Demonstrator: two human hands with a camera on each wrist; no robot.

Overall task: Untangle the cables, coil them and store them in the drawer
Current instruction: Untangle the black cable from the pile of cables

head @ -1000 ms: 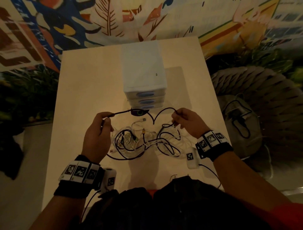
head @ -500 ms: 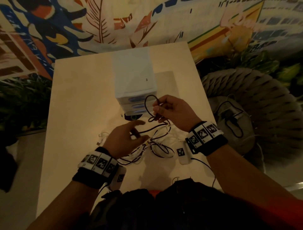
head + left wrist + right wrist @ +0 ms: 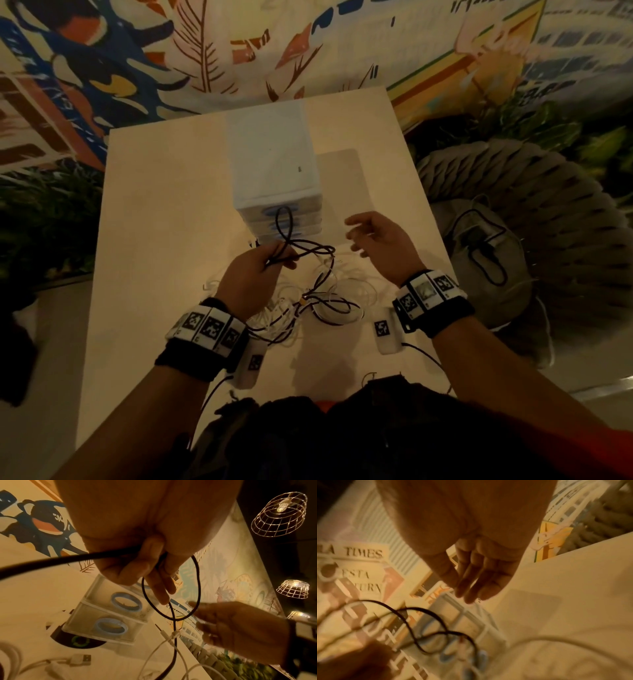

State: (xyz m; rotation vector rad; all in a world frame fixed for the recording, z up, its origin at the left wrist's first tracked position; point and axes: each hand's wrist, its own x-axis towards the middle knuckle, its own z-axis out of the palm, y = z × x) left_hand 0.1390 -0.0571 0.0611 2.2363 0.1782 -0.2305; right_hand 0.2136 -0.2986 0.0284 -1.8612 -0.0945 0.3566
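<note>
We see our left hand [image 3: 255, 274] pinching the black cable [image 3: 285, 226] in a small loop above the table [image 3: 164, 212], white cables [image 3: 346, 294] piled below, little drawers [image 3: 274, 192] behind, our right hand [image 3: 380, 240] open, holding nothing

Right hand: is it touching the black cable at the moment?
Apart. In the head view the right hand hangs open with bare table between it and the black cable, which the left hand grips alone.
</note>
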